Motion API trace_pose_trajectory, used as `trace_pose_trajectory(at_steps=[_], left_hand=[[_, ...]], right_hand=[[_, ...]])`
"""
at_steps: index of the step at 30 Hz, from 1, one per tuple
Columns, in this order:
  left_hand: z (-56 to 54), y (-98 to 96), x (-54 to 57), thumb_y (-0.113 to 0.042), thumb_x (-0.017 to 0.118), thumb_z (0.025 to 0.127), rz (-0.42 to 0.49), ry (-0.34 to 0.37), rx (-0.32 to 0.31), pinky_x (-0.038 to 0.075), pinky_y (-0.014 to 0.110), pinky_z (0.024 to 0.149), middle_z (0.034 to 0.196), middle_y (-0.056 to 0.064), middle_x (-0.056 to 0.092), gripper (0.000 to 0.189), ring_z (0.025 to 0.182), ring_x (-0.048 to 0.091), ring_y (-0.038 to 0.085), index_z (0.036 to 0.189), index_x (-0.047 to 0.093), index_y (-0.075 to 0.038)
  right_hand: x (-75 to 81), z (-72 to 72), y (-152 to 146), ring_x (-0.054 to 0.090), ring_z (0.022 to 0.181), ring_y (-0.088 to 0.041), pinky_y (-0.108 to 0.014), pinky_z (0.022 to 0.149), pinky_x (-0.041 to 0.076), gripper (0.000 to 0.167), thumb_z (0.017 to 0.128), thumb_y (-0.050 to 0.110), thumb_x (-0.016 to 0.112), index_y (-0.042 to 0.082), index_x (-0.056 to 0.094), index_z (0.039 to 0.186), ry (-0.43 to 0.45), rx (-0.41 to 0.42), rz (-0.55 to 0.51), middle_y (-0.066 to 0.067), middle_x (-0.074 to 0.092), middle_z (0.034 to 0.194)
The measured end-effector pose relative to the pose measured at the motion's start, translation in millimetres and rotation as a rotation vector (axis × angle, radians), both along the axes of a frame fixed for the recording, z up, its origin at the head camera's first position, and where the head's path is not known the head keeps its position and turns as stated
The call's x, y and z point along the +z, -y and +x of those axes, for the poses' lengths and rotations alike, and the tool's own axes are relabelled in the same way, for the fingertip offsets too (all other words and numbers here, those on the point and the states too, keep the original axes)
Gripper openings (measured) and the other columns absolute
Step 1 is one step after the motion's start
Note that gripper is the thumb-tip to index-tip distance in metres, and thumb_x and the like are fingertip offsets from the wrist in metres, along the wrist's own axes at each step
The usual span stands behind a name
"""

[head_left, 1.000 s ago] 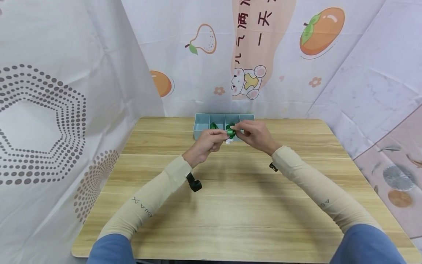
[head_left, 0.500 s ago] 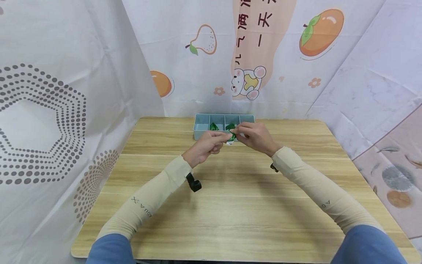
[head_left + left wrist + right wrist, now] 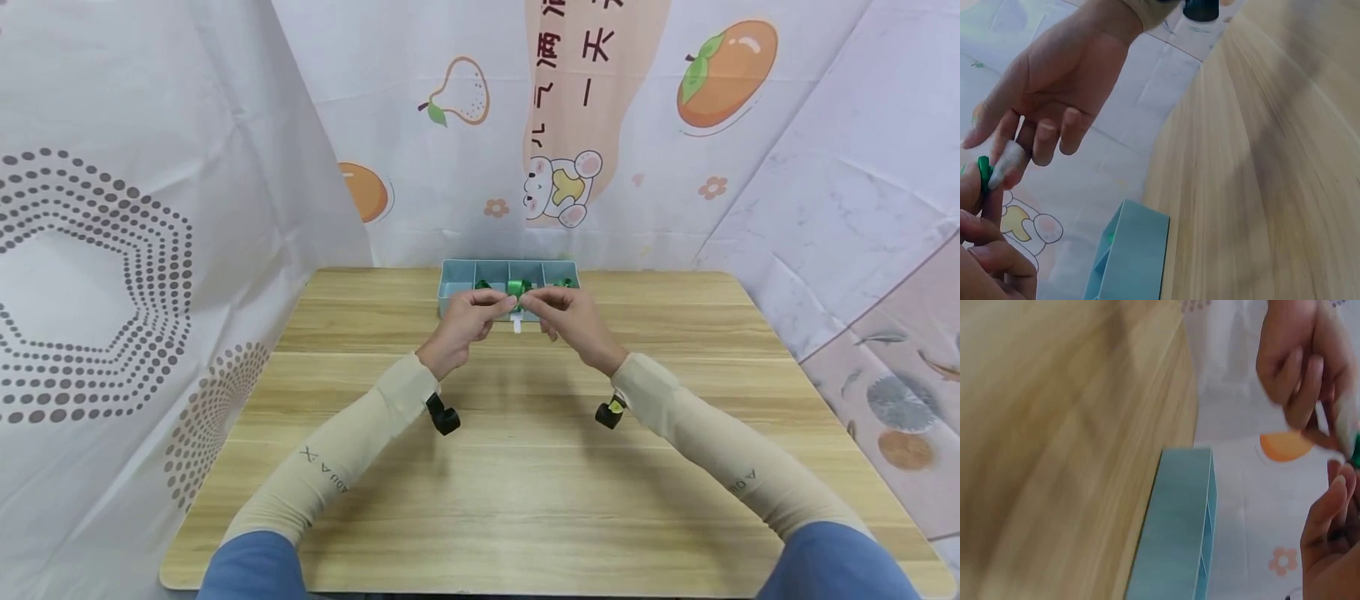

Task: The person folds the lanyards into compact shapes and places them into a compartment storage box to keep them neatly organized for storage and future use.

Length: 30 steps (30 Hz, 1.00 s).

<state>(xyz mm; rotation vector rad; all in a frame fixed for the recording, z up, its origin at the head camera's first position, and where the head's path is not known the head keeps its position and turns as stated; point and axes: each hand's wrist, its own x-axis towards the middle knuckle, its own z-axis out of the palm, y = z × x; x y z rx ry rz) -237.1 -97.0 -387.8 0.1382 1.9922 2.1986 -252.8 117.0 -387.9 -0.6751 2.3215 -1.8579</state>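
In the head view, my left hand [image 3: 467, 325] and right hand [image 3: 573, 321] meet fingertip to fingertip in front of the blue box. Between them is a small shiny green ribbon-like piece [image 3: 516, 288] with a white tab [image 3: 517, 322] hanging below. My left thumb and forefinger pinch its left side; the right thumb and forefinger pinch its right side. The left wrist view shows a green edge [image 3: 985, 172] and the blurred white tab [image 3: 1007, 165] among the fingers. Fingers mostly hide the green piece [image 3: 1356, 450] in the right wrist view.
The pale blue box [image 3: 456, 275], divided into compartments, stands at the wooden table's [image 3: 495, 500] far edge. Similar green pieces [image 3: 564, 283] lie in some compartments. A printed cloth [image 3: 420, 208] hangs right behind it. Black wrist cameras [image 3: 444, 419] jut below both wrists.
My right hand has turned and lowered slightly, bringing its wrist camera into view. The white tab now hangs straight down, and green in the right-end compartment shows. My left hand has barely moved.
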Motion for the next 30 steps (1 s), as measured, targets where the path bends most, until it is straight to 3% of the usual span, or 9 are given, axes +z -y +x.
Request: trace_pose_trajectory(at_steps=[3,7,13,16,20,25,27,30], left_hand=[[-0.3,-0.2,-1.8,-0.026,0.079,0.094,-0.015,-0.018,0.026,0.028,0.024,0.049,0.080,-0.003,0.064,0.018,0.049,0.036,0.011,0.100,0.080,-0.009],[-0.3,-0.4,-4.0,-0.026,0.081,0.092,-0.003,-0.004,0.036,0.026,0.026,0.049,0.077,-0.003,0.065,0.014,0.048,0.035,0.011,0.095,0.081,-0.012],[-1.5,2.5,-8.7,-0.019,0.080,0.093,0.061,0.062,-0.006,0.028,0.026,0.050,0.086,-0.001,0.068,0.007,0.048,0.037,0.011,0.088,0.079,-0.014],[-1.9,4.7,-9.6,-0.016,0.080,0.093,0.052,0.066,-0.031,0.030,0.025,0.050,0.089,0.000,0.066,0.008,0.050,0.037,0.011,0.088,0.074,-0.013],[-3.1,7.6,-8.1,-0.019,0.082,0.092,-0.026,0.011,-0.037,0.031,0.027,0.053,0.097,0.000,0.068,0.014,0.053,0.035,0.012,0.101,0.072,-0.014],[-4.2,8.7,-5.5,-0.030,0.081,0.092,-0.169,-0.100,-0.007,0.042,0.027,0.061,0.108,0.002,0.071,0.024,0.078,0.059,0.015,0.109,0.076,-0.014],[-4.3,8.3,-5.7,-0.033,0.082,0.091,-0.186,-0.127,0.015,0.044,0.028,0.063,0.108,0.003,0.072,0.024,0.085,0.061,0.017,0.106,0.078,-0.014],[-3.7,7.7,-7.0,-0.032,0.083,0.090,-0.148,-0.156,0.051,0.042,0.028,0.061,0.107,0.003,0.070,0.022,0.077,0.056,0.018,0.101,0.079,-0.014]], right_hand=[[-2.3,5.0,5.4,0.049,0.064,-0.019,-0.029,0.056,0.046,0.034,0.096,0.033,0.076,0.007,0.076,0.117,0.046,-0.016,-0.057,-0.014,0.060,0.087],[-5.3,8.1,8.9,0.049,0.063,-0.017,-0.026,0.056,0.045,0.029,0.094,0.024,0.079,0.004,0.077,0.115,0.067,-0.045,-0.127,-0.009,0.061,0.089],[-8.6,11.6,9.5,0.048,0.063,-0.018,-0.028,0.057,0.045,0.025,0.096,0.021,0.077,0.003,0.078,0.112,0.045,-0.047,-0.124,-0.010,0.061,0.083],[-10.6,12.4,9.7,0.048,0.061,-0.018,-0.029,0.057,0.046,0.025,0.097,0.022,0.075,0.004,0.078,0.114,0.032,-0.043,-0.093,-0.010,0.061,0.085],[-12.9,12.2,9.9,0.048,0.060,-0.018,-0.030,0.054,0.045,0.024,0.100,0.024,0.072,0.008,0.077,0.117,-0.013,-0.033,-0.007,-0.010,0.061,0.085],[-15.6,9.8,10.1,0.051,0.063,-0.029,-0.030,0.049,0.043,0.022,0.102,0.028,0.069,0.013,0.078,0.115,-0.127,-0.026,0.114,-0.012,0.061,0.087],[-16.6,9.5,11.3,0.053,0.067,-0.037,-0.030,0.048,0.043,0.023,0.102,0.029,0.069,0.014,0.078,0.116,-0.151,-0.034,0.125,-0.013,0.063,0.088],[-17.8,10.3,14.8,0.055,0.071,-0.041,-0.031,0.050,0.045,0.025,0.101,0.033,0.070,0.015,0.077,0.116,-0.145,-0.044,0.105,-0.012,0.066,0.092]])
